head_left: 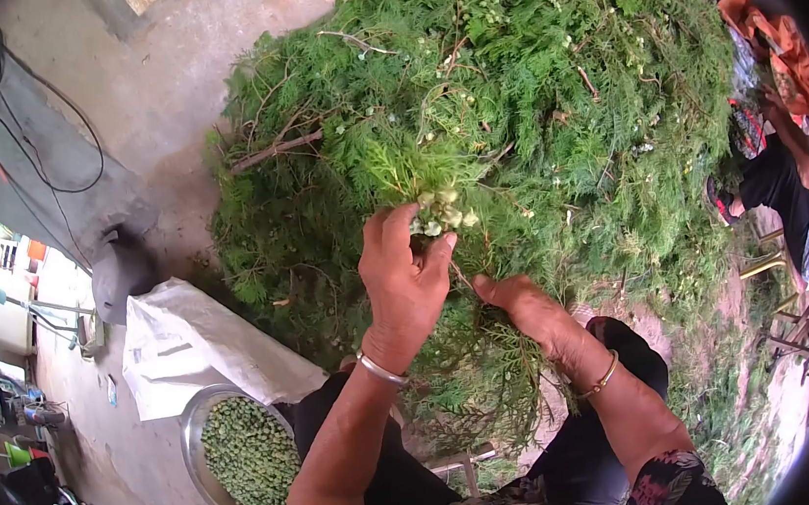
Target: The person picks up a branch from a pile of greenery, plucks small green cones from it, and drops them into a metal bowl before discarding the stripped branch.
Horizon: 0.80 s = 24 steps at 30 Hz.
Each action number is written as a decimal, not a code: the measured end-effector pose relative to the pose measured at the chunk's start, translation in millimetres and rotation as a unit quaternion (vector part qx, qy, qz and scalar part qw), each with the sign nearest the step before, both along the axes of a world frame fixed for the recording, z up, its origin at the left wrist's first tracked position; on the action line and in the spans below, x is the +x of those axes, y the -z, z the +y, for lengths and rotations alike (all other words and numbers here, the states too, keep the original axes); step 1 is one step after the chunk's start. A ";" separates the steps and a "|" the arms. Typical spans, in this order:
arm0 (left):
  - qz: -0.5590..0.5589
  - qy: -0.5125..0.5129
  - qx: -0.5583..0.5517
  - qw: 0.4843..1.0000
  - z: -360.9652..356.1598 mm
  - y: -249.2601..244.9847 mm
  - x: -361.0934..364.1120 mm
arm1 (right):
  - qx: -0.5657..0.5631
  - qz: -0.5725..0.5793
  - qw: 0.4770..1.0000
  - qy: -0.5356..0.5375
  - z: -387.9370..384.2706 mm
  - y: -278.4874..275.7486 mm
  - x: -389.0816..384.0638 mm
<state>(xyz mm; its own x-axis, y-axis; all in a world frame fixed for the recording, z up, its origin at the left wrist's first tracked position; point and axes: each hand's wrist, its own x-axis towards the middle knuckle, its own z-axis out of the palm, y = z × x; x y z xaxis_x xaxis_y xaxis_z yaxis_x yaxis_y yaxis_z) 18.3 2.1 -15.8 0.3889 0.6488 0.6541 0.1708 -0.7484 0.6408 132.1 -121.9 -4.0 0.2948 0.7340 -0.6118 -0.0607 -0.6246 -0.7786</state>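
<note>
My left hand [399, 278], with a silver bangle at the wrist, curls its fingers and thumb around a cluster of pale green cones [448, 212] on a leafy evergreen sprig. Lower and to the right, my right hand [529, 310] is closed on the stem of this evergreen branch [495, 366], whose foliage hangs below between my knees. Its far fingers are partly hidden. Both hands are over the near edge of a large heap of cut evergreen branches [545, 90], dotted with similar small pale cones.
A metal basin [193, 462] of green cones [248, 456] stands by my left leg. A white sack [187, 344] lies just beyond it. Another person [793, 152] sits at the right edge of the heap. A dark cable [52, 181] hangs at the upper left.
</note>
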 end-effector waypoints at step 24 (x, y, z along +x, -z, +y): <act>-0.034 0.072 -0.280 0.957 13.8 -10.6 -17.2 | 0.028 -0.054 0.995 -0.084 0.0 13.8 6.8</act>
